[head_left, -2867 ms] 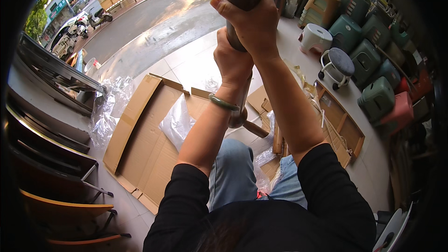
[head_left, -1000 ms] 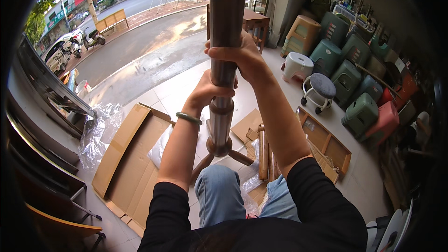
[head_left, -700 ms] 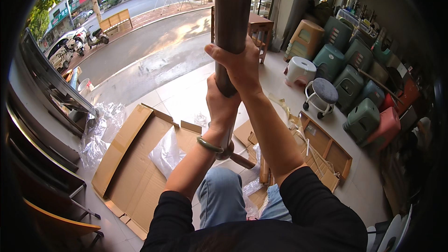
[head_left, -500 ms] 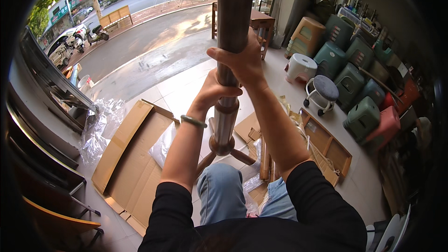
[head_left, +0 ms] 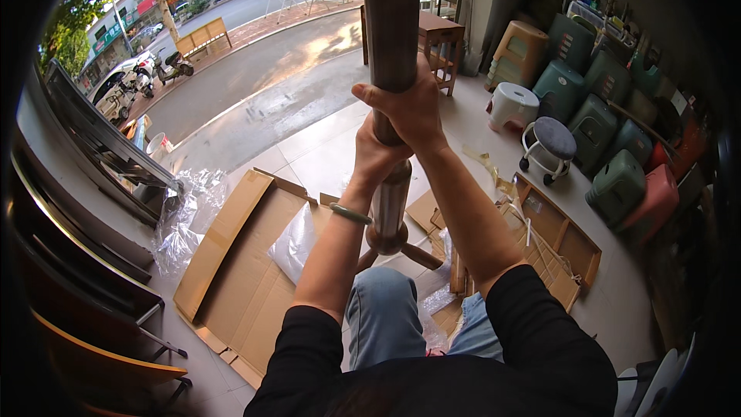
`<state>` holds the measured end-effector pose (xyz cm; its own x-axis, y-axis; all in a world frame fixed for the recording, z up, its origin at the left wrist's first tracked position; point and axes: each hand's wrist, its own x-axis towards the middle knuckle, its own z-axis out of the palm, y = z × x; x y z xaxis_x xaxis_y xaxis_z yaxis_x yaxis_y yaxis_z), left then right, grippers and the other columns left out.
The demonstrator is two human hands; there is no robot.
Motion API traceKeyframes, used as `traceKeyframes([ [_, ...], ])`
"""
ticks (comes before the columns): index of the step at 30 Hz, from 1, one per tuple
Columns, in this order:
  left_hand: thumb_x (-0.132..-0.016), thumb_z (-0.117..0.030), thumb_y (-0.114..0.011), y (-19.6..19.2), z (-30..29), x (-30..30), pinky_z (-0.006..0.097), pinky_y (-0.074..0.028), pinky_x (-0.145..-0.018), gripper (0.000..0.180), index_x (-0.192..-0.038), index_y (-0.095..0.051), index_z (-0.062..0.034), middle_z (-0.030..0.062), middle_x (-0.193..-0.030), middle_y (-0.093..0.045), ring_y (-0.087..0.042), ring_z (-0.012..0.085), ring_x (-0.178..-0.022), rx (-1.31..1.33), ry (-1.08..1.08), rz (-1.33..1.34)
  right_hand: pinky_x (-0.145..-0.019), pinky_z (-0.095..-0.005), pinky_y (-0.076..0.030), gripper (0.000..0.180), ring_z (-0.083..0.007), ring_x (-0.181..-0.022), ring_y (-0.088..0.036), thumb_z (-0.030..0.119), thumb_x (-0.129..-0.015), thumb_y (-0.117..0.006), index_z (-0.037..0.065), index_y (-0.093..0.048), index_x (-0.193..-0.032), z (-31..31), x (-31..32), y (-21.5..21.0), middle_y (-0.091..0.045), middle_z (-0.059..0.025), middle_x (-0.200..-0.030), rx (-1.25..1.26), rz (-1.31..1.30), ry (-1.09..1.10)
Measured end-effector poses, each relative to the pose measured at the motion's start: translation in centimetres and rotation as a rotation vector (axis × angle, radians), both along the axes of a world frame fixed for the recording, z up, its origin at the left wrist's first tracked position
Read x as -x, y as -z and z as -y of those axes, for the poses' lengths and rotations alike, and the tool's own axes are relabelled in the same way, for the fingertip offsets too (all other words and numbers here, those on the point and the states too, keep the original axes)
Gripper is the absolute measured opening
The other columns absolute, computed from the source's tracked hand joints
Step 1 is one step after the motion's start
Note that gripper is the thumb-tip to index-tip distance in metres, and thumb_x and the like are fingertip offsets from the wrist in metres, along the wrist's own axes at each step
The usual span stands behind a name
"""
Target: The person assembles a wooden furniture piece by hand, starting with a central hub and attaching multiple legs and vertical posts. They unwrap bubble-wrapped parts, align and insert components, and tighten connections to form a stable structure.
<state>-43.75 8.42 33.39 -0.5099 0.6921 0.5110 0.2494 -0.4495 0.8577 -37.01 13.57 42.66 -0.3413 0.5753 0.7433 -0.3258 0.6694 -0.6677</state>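
A brown wooden pole [head_left: 392, 31] stands upright before me, running out of view at the top. Its turned lower section [head_left: 388, 212] sits on splayed legs [head_left: 421, 255], partly hidden behind my knee. My right hand [head_left: 414, 104] is wrapped round the pole, thumb pointing left. Just below it, my left hand [head_left: 377, 153] also grips the pole, with a green bangle [head_left: 350, 214] on the wrist. Both hands are closed, and my right wrist covers part of the left fingers. The joint under my hands is largely hidden.
An opened cardboard box [head_left: 255, 262] lies at left beside clear plastic wrap [head_left: 187, 212]. Wooden parts and packing [head_left: 540, 247] lie at right. Beyond are a wheeled round stool [head_left: 553, 139], a white stool [head_left: 512, 104], several stacked plastic stools [head_left: 593, 127] and a wooden table [head_left: 440, 31].
The view has shifted slightly, so the surroundings sit farther right. My left hand has turned round the pole, its thumb no longer showing on the right side. Both hands still hold on.
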Motion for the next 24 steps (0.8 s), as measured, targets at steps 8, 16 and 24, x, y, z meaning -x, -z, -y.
traceKeyframes([
  [8, -0.054, -0.017, -0.078, -1.2, 0.2, 3.3, 0.032, -0.050, -0.079, 0.055, -0.104, -0.059, -0.0035, 0.0059, -0.090, -0.063, -0.061, 0.0184, -0.084, 0.074, 0.636, 0.178, -0.079, -0.0339, -0.053, 0.051, -0.0194, -0.086, -0.065, 0.030, -0.069, -0.078, 0.000, -0.060, -0.106, -3.0, -1.1, -2.4, -0.065, -0.0106, -0.091, 0.314, 0.270, -0.709],
  [16, -0.065, -0.020, -0.087, -1.0, -0.1, -2.7, 0.033, -0.052, -0.072, 0.051, -0.102, -0.055, -0.0032, 0.0090, -0.089, -0.064, -0.063, 0.0201, -0.078, -0.017, -0.337, 0.006, -0.076, -0.0296, -0.051, 0.062, -0.0155, -0.085, -0.062, 0.037, -0.068, -0.086, 0.002, -0.057, -0.112, -1.0, -1.1, -3.0, -0.063, -0.0073, -0.093, 0.072, 0.087, -0.288],
  [24, -0.050, -0.015, -0.075, -1.6, -0.2, 4.3, 0.034, -0.049, -0.082, 0.052, -0.098, -0.062, -0.0020, 0.0072, -0.089, -0.064, -0.060, 0.0199, -0.084, 0.137, 0.618, 0.076, -0.092, -0.0369, -0.054, 0.064, -0.0287, -0.107, -0.066, 0.030, -0.081, -0.075, 0.001, -0.051, -0.132, -6.9, 1.1, -15.8, -0.065, -0.0167, -0.115, 0.115, -0.029, -1.283],
])
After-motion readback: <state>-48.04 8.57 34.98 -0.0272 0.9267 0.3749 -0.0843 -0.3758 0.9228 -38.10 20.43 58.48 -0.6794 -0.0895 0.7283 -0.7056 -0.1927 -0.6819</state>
